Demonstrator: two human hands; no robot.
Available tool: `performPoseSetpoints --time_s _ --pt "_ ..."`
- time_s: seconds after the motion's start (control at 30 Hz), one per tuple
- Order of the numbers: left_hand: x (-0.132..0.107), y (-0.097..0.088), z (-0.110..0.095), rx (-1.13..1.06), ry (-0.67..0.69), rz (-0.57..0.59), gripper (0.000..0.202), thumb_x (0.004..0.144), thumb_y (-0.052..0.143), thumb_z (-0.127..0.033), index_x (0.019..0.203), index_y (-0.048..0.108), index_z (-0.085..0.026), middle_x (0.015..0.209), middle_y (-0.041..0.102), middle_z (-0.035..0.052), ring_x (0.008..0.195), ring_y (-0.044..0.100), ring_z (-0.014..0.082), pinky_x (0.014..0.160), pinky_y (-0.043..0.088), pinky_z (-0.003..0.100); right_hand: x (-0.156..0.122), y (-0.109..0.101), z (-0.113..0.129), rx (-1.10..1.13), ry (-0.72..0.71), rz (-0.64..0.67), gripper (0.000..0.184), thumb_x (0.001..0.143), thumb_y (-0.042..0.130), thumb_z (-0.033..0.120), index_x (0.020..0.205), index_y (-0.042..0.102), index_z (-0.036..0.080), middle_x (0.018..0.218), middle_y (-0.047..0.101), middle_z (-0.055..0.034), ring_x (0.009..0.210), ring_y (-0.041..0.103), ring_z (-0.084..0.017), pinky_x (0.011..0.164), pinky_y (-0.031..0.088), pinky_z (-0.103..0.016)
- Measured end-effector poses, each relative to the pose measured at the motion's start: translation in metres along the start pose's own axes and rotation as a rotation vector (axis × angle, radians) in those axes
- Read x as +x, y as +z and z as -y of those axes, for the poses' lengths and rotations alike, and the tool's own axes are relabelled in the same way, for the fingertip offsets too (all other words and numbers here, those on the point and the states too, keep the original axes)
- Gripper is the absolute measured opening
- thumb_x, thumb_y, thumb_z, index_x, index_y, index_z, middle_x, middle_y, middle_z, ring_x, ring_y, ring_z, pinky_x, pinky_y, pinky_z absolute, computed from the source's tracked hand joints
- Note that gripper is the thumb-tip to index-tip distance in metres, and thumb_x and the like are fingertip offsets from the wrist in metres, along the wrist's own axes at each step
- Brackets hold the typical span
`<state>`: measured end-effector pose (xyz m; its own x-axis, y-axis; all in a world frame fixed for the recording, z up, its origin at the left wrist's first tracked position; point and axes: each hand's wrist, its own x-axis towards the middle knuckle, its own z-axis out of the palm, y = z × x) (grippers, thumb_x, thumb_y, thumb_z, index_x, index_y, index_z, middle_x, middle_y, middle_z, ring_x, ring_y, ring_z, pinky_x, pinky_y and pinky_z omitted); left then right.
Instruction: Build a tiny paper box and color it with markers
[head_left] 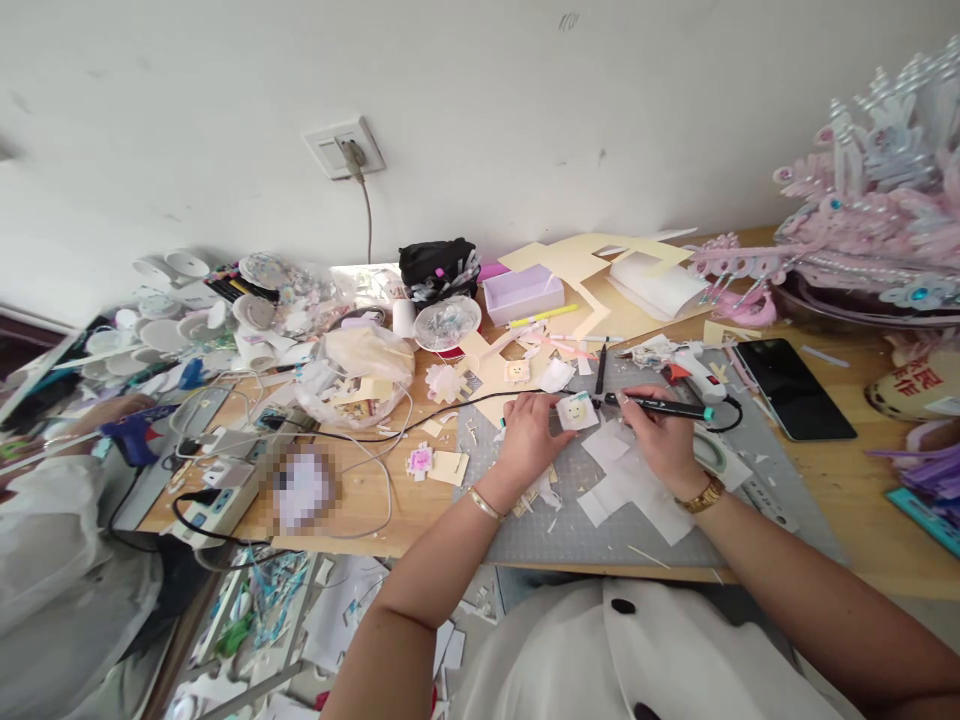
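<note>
My left hand [529, 432] pinches a small white square piece with a yellow face [577, 411] and holds it just above the grey cutting mat [600, 530]. My right hand [660, 440] is closed around a black corded pen-shaped tool with a teal end [660, 405], whose tip points left and touches the square's right edge. White paper pieces [637, 485] lie on the mat under my right wrist. Both wrists wear gold bands.
A black phone [795, 387] lies at the right. Cream card cutouts [592, 265] and a lilac box [523, 293] sit at the back. A glue gun [694, 370], a pink ornate crown [862, 210], a bag of scraps [360, 375] and a power strip [217, 505] crowd the wooden table. Another person's arm [67, 430] is at far left.
</note>
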<state>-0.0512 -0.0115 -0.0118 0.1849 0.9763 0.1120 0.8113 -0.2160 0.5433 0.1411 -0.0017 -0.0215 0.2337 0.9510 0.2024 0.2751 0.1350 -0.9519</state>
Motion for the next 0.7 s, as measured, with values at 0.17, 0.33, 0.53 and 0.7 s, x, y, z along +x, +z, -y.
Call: performPoseSetpoints --time_s 0.17,0.33,0.53,0.7 --pt "0.0 0.0002 0.0001 0.0 0.0 -0.003 0.047 0.074 0.086 -0.028 0.111 0.058 -0.02 0.114 0.069 0.0092 0.115 0.059 0.0292 0.096 0.041 0.044 -0.001 -0.0003 -0.0015 -0.011 0.006 0.009 0.028 0.08 0.069 0.051 0.081 0.066 0.023 0.07 0.067 -0.0019 0.059 0.059 -0.018 0.058 0.05 -0.034" --pt "0.0005 0.0005 0.0006 0.009 -0.004 -0.003 0.047 0.073 0.086 -0.028 0.11 0.058 -0.02 0.113 0.069 0.0093 0.113 0.06 0.029 0.094 0.041 0.043 0.0 -0.0002 -0.0031 0.013 0.013 0.073 0.029 0.08 0.068 0.052 0.084 0.068 0.023 0.073 0.067 -0.0025 0.061 0.059 -0.019 0.059 0.05 -0.035" --pt "0.0004 0.0014 0.0017 0.011 0.007 -0.013 0.046 0.074 0.085 -0.03 0.11 0.058 -0.02 0.113 0.069 0.0093 0.113 0.06 0.0287 0.096 0.041 0.044 0.0006 0.0002 -0.002 0.002 0.007 0.03 0.031 0.079 0.069 0.054 0.081 0.066 0.024 0.068 0.066 -0.0015 0.058 0.058 -0.018 0.056 0.049 -0.034" --pt "-0.0004 0.0004 0.0014 0.01 0.001 -0.01 0.047 0.074 0.085 -0.029 0.111 0.057 -0.02 0.114 0.068 0.0095 0.115 0.059 0.0287 0.097 0.041 0.044 0.0 0.0003 -0.0002 -0.012 0.006 -0.004 0.031 0.08 0.068 0.054 0.08 0.066 0.024 0.068 0.067 -0.0013 0.057 0.058 -0.018 0.056 0.049 -0.034"
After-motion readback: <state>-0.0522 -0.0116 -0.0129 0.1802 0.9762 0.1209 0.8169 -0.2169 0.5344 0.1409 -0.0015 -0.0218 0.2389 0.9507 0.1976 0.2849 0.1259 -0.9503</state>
